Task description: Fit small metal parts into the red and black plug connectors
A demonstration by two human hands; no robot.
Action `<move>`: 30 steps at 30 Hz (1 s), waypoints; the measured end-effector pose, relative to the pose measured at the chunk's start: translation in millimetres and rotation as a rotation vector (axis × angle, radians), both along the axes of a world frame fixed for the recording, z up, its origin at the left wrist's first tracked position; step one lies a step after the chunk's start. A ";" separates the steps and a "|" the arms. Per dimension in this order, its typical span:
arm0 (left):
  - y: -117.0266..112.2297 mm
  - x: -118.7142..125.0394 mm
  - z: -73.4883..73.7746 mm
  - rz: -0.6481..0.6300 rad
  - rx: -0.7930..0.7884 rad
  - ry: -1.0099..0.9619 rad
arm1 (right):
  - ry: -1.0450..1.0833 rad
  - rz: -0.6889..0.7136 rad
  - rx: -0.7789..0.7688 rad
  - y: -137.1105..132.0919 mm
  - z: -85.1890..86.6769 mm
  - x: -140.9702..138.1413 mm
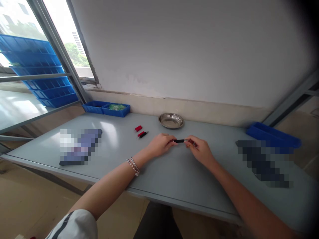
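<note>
At the frame's centre, a small black rod [179,141] lies level, its long axis running left to right just above the grey table [159,176]. The left hand [160,144] and right hand [199,149] each pinch one end, knuckles up, forearms converging from the bottom edge.

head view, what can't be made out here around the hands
- Thin black rod-like part: ends hidden by the left hand and right hand.
- Small red-and-black pieces: too small to identify.
- Two patches on the grey table: blurred out.
- Blue bin: contents hidden by its wall.
</note>
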State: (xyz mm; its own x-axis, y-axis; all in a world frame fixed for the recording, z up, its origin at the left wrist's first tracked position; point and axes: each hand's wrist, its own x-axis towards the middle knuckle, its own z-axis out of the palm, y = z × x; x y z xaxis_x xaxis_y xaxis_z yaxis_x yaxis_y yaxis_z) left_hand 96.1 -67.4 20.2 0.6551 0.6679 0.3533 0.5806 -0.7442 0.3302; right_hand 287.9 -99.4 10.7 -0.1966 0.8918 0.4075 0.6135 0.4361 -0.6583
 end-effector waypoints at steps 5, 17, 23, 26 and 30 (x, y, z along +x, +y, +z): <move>-0.6 0.2 -0.1 0.035 -0.004 0.016 | 0.272 0.003 -0.189 0.6 -2.2 -2.7; -2.3 2.8 0.9 -0.022 -0.105 0.003 | 0.367 0.059 -0.134 3.7 -3.9 -1.0; -1.2 1.5 0.5 -0.014 -0.083 -0.024 | 0.344 0.038 -0.155 5.6 -5.5 1.5; -0.1 0.4 0.6 -0.004 -0.073 -0.024 | 0.351 0.031 -0.241 3.4 -4.2 -0.7; 0.3 0.5 0.2 0.000 -0.068 -0.013 | 0.304 -0.002 -0.277 -0.2 -1.9 -3.2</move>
State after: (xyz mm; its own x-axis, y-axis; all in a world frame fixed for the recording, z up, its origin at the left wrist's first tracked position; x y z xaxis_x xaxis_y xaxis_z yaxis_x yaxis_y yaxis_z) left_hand 96.6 -67.1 20.4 0.6503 0.6908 0.3159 0.5761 -0.7196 0.3876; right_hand 284.7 -99.6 8.7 -0.1026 0.9761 0.1913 0.3735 0.2161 -0.9021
